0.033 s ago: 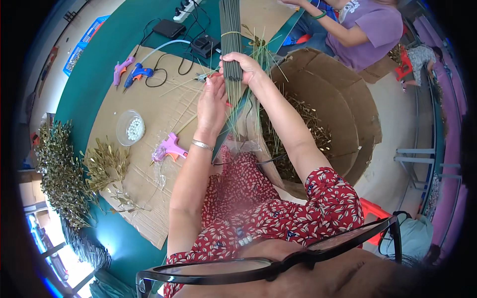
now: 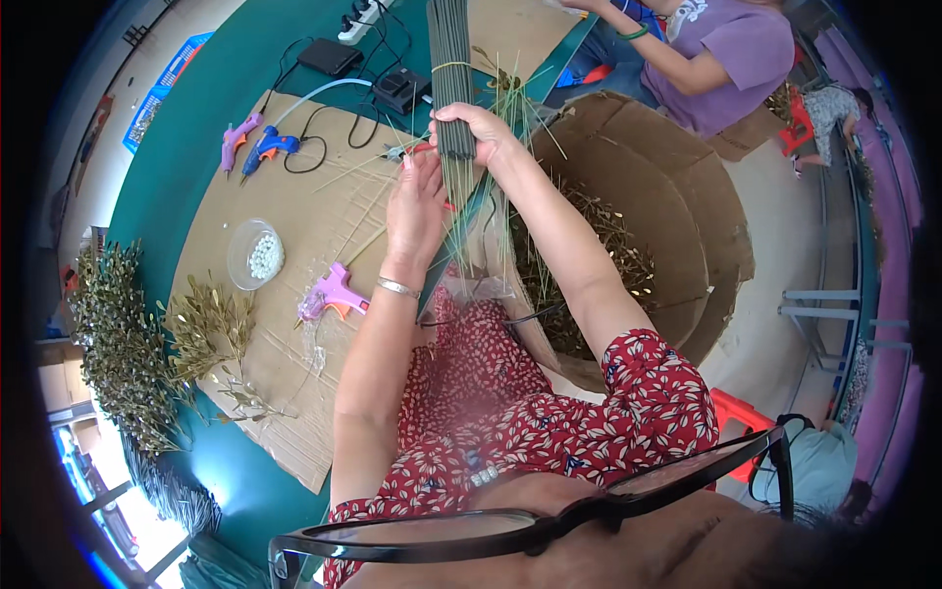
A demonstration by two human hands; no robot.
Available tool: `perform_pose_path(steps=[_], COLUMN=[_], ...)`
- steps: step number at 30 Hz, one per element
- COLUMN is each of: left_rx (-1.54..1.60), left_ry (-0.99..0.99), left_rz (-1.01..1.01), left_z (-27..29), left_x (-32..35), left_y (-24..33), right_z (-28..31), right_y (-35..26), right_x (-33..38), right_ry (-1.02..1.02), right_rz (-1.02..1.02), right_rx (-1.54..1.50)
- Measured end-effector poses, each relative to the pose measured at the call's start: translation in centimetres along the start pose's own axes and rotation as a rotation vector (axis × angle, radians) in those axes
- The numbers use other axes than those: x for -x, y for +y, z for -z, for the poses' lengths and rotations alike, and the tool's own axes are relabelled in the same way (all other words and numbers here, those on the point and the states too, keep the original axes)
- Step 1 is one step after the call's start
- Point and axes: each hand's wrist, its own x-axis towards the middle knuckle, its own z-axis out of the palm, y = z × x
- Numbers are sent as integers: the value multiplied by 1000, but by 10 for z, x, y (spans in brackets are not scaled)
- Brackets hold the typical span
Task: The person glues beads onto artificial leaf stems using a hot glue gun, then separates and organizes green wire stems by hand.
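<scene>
My right hand (image 2: 479,133) is wrapped round a thick bundle of thin dark green stems (image 2: 450,44), tied with a yellowish band. The bundle's evenly cut lower end shows beneath the fingers. Beside that end is my left hand (image 2: 416,211), its fingers stretched out and partly behind the bundle; nothing shows held in it. Red-handled pliers (image 2: 397,153) lie by the left fingertips, partly hidden. Loose thin green stems (image 2: 510,113) spread under and around the bundle, over the table edge.
A pink glue gun (image 2: 336,292), a bowl of white beads (image 2: 257,255) and leafy sprigs (image 2: 211,319) rest on cardboard (image 2: 285,363). Farther off lie a blue glue gun (image 2: 270,147) and black adapters (image 2: 400,90). A large cardboard tub (image 2: 687,216) stands right; a co-worker (image 2: 721,69) sits beyond.
The bundle has shifted slightly left, along with both hands. My grip on it looks the same.
</scene>
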Motion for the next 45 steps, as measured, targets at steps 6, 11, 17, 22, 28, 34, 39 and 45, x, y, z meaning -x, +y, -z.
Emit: perform_pose_path(steps=[6, 11, 17, 22, 28, 34, 39, 45], left_rx=[23, 57, 59, 64, -274, -288, 8, 177], left_ry=[0, -17, 10, 18, 17, 7, -26, 29], left_rz=[49, 64, 73, 74, 98, 274, 348, 366], left_z=[-3, 5, 4, 2, -11, -23, -21, -42], left_x=[-1, 4, 6, 8, 12, 18, 29, 103], left_y=[-10, -8, -7, -4, 8, 17, 18, 38], right_z=[8, 6, 2, -6, -14, -33, -51, -82], right_y=[-5, 2, 2, -3, -9, -3, -1, 14], right_x=[-3, -2, 4, 5, 0, 4, 21, 71], right_ry=[37, 14, 50, 45, -17, -102, -66, -212], right_rz=[-56, -60, -76, -55, -64, -95, -102, -161], right_rx=[14, 0, -1, -34, -51, -110, -134, -116])
